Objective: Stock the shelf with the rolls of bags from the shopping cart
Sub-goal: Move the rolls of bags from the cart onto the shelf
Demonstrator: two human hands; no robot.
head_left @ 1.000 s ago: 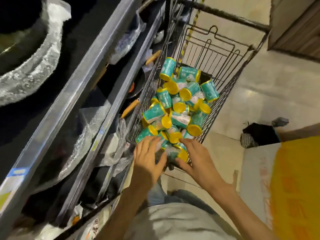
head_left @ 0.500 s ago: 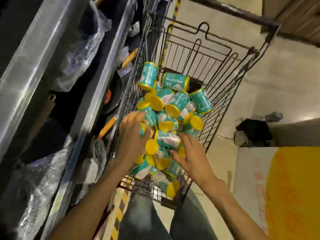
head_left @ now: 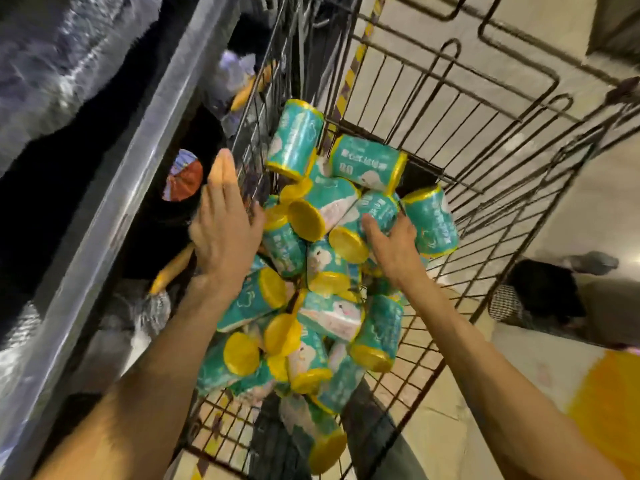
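Several teal rolls of bags with yellow ends [head_left: 332, 244] lie heaped in the wire shopping cart [head_left: 460, 216]. My left hand [head_left: 225, 230] is over the pile's left side by the cart's left wall, fingers straight and pointing up, touching a roll with the palm side. On the right of the heap, my right hand [head_left: 391, 244] rests with fingers spread over a teal roll [head_left: 377, 209] near the top. The metal shelf [head_left: 131, 174] runs along the left of the cart.
The shelf's dark lower levels hold plastic-wrapped pans with orange handles [head_left: 173, 268] and a round label [head_left: 183, 174]. A dark bag [head_left: 543, 292] sits on the tiled floor at the right. A white and yellow box [head_left: 588, 403] stands at the lower right.
Both hands have moved from the near end of the pile up toward its far, upper rolls. The view has closed in on the cart.
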